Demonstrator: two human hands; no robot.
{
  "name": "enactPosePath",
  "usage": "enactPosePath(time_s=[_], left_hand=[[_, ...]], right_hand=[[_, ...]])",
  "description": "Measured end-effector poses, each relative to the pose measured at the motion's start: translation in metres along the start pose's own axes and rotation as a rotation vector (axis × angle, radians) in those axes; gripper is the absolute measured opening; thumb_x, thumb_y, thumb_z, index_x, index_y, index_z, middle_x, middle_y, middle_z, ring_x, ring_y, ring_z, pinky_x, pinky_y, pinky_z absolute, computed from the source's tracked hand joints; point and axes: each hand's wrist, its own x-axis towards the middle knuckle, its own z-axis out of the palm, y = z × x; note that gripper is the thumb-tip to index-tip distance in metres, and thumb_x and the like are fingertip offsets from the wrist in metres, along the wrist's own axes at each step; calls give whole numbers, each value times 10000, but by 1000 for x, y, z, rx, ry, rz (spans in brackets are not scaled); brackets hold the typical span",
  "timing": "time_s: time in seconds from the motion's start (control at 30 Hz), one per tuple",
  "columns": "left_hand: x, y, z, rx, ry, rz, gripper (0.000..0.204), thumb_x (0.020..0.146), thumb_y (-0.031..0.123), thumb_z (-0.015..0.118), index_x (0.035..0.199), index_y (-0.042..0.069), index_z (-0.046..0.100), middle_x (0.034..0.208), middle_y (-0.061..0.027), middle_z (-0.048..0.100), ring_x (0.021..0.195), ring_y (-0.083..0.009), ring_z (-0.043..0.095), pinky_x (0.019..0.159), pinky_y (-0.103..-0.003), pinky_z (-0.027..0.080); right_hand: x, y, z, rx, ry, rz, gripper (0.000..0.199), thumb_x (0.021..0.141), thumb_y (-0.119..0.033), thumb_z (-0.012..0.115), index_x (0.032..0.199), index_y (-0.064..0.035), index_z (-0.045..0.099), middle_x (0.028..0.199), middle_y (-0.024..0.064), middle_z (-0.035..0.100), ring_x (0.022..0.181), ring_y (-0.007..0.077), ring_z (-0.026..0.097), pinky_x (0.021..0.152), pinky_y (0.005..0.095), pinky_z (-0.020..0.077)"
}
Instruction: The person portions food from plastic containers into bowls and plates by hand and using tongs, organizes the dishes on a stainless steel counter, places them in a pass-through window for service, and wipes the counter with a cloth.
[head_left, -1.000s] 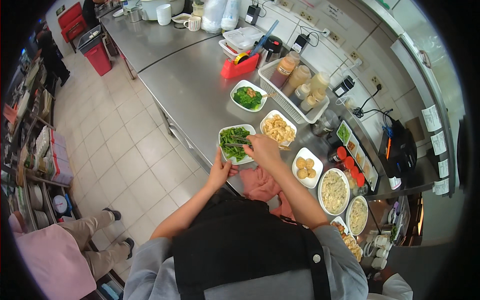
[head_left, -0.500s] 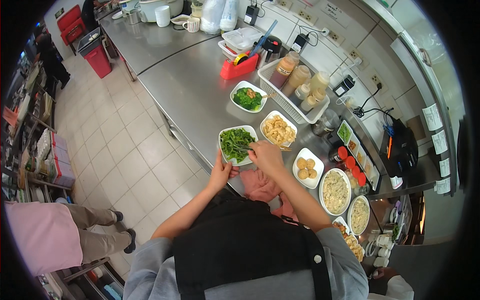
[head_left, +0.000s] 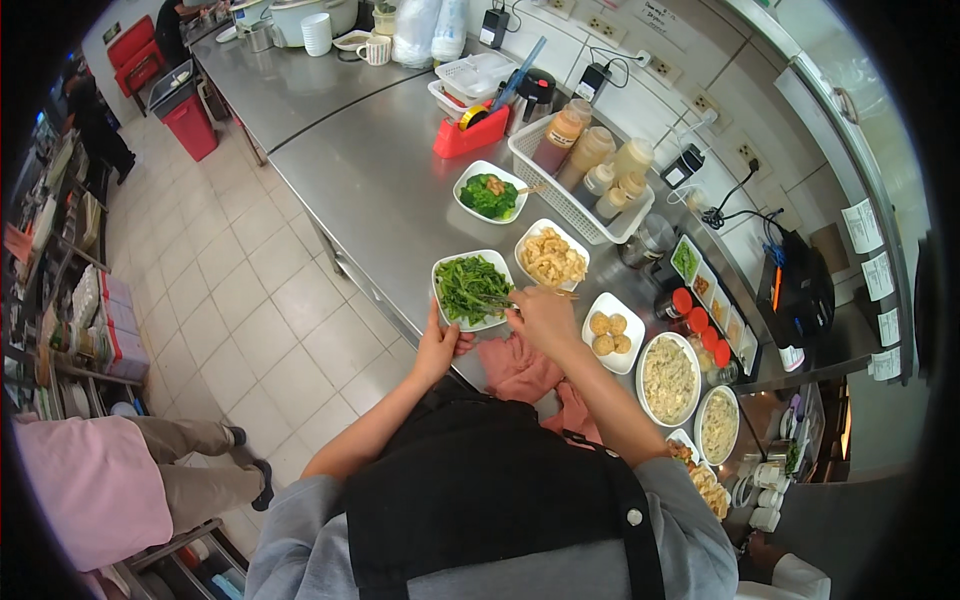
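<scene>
Steel counter (head_left: pixel 350 190) runs past the person at a slant, its front edge on the left with tiled floor (head_left: pixel 300 300) beyond. From where I stand, a white squarish bowl (head_left: pixel 503 264) of leafy greens (head_left: pixel 466 284) sits near that edge, only a narrow strip of metal between. Toward the counter's far end, room opens out: a broad stretch of steel reaches to a dark seam. Toward the wall (head_left: pixel 635 100) it is tighter, with pale yellow pieces (head_left: pixel 553 257) in a bowl just beside, broccoli (head_left: pixel 488 197) farther along, and a white basket (head_left: pixel 560 207) of bottles behind. A crumpled pink cloth (head_left: pixel 520 367) crowds the near side. The greens look deep green, glossy and loosely heaped. The left hand (head_left: pixel 440 345) is spread about the bowl's near corner; the right hand (head_left: pixel 545 322) pinches metal tongs (head_left: pixel 493 298), tips among the greens.
</scene>
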Motion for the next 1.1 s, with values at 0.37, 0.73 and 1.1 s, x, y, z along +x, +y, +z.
enactPosePath(time_s=[0.37, 0.73, 1.1], left_hand=[[1, -5, -4, 2, -10, 10, 736, 1008, 107, 411, 1503, 154, -131, 896, -136, 680, 699, -171, 664, 633, -272, 544], [1, -3, -1, 2, -17, -3, 706, 1005, 105, 418, 1513, 163, -69, 928, -145, 682, 714, -171, 657, 653, -289, 552], [4, -12, -5, 3, -20, 13, 688, 1009, 96, 399, 1514, 164, -63, 932, -145, 683, 723, -173, 660, 654, -285, 547]], right_hand=[[41, 14, -33, 191, -24, 181, 254, 800, -305, 625, 852, -71, 707, 759, 147, 665, 721, 320, 651, 630, 431, 505], [92, 3, 32, -35, -162, -21, 285, 764, -322, 640, 816, -46, 692, 741, 139, 665, 739, 320, 661, 651, 444, 518], [75, -12, 37, -31, -58, -184, 176, 800, -225, 627, 813, -54, 666, 821, 107, 663, 824, 278, 641, 691, 407, 524]])
